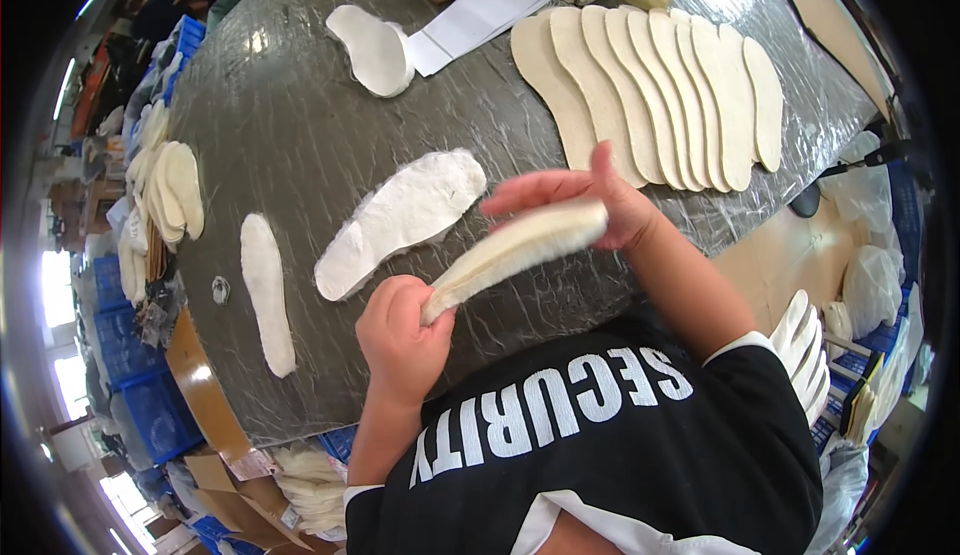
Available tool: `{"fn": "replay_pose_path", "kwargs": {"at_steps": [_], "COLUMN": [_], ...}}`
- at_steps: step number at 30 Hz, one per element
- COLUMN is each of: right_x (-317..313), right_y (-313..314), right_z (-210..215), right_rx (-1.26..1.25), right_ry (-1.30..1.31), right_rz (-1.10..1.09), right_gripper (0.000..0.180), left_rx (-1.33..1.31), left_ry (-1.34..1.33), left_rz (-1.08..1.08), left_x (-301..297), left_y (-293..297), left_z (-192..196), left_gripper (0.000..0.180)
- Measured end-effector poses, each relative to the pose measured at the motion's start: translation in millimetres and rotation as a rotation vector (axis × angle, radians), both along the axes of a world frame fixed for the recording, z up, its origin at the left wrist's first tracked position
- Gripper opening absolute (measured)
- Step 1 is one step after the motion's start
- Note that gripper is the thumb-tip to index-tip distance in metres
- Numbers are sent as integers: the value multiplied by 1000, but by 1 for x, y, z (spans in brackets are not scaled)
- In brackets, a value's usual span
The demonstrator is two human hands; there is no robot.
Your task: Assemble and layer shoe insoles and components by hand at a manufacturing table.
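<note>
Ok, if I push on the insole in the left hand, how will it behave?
Probably bendy rather than limp: the insole runs out from the left hand in a gentle curve, though the right hand at its far end may help. Likely light, being thin; probably soft too, judging by its fuzz.

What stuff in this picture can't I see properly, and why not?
All in the head view:
Held insole: its lower end is hidden inside the closed left hand.
Right hand: its fingers look blurred.
Row of cream insoles: neighbours cover parts of most of them.
Small shiny thing: too small to name.
Table: the black shirt hides part of its near edge.
</note>
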State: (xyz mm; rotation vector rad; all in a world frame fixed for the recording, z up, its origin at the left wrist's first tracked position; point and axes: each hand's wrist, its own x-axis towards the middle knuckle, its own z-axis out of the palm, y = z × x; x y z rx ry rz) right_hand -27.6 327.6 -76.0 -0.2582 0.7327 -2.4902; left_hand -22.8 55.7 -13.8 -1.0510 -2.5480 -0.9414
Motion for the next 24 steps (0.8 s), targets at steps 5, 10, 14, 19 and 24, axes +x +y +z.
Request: {"fn": "replay_pose_path", "kwargs": {"at_steps": [5,10,14,19,24], "right_x": [15,7,-6,-10,-3], "right_y": [-53,-81,-78,-61,-59], "right_z": [-7,1,-1,-2,14], "right_rx": [102,88,22,18,99], "right_ry": [6,25,-41,-161,-288], "right_rz": [-298,-373,-259,-22,129], "right_gripper": [118,69,65,48,35], "left_rx": [5,226,235,170,42], "left_ry": [46,-445,-321,69,241], "left_rz": [133,-89,-92,-53,-100], "left_x": [6,5,-6,-20,-28], "left_y": [26,42,42,39,28], "left_z": [-5,6,-6,3,16], "left_gripper": [34,32,23,25,28]}}
